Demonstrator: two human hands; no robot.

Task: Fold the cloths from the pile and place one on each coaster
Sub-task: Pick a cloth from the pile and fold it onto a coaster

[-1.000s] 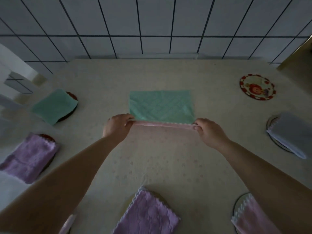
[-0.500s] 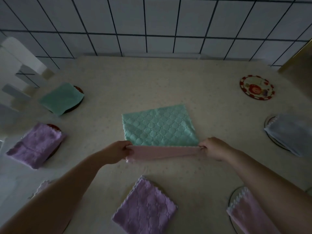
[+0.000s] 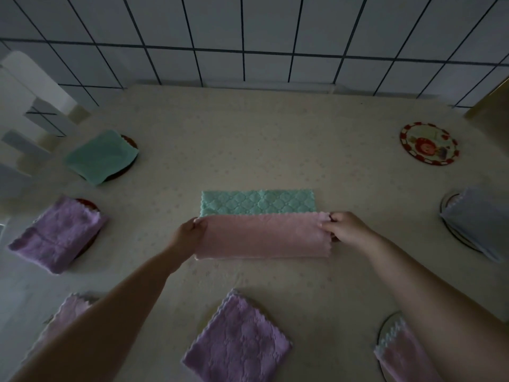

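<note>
A pink cloth lies folded in half on the table's middle, overlapping the near part of a flat green cloth. My left hand pinches the pink cloth's far left corner. My right hand pinches its far right corner. A bare round coaster with a red rim and a cartoon picture sits at the far right. Folded cloths cover the other coasters: green and purple on the left, pink at the near left, purple at the near middle, pink at the near right, grey on the right.
The table wears a pale dotted cloth and ends at a tiled wall at the back. White chair parts stand beyond the left edge. A wooden edge shows at the far right.
Both hands drew the pink cloth toward me off the green one, then carried its edge away from me, folding it in half. It now lies flat, covering the green cloth's near part.
</note>
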